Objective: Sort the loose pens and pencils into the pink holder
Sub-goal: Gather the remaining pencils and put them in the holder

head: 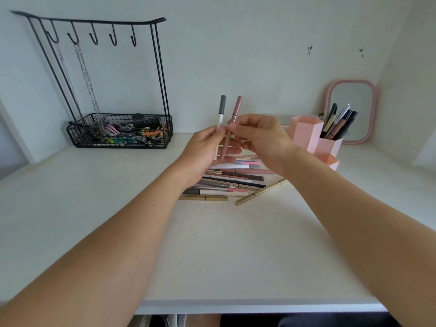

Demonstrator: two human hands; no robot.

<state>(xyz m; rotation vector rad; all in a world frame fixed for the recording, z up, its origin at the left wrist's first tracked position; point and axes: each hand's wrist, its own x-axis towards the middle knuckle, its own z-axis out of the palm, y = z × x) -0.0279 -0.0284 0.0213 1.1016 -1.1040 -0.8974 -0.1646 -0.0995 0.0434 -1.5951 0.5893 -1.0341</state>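
Both hands are raised over a pile of loose pens and pencils [233, 180] on the white desk. My left hand [207, 149] grips a white pen with a grey cap [221, 109], held upright. My right hand [262, 135] pinches a dusty-pink pen [237, 107] just below its cap; its lower end rests against my left palm. The pink holder [306, 133], made of hexagonal tubes, stands to the right. Its rear tube holds several dark, gold and pink pens [337, 123]. A gold pencil [259, 192] lies slanted at the pile's right edge.
A black wire rack [118, 135] with hooks, hanging chains and a basket of small clips stands at the back left. A pink-framed mirror [351, 109] leans on the wall behind the holder. The desk's front edge [236, 305] runs below my arms.
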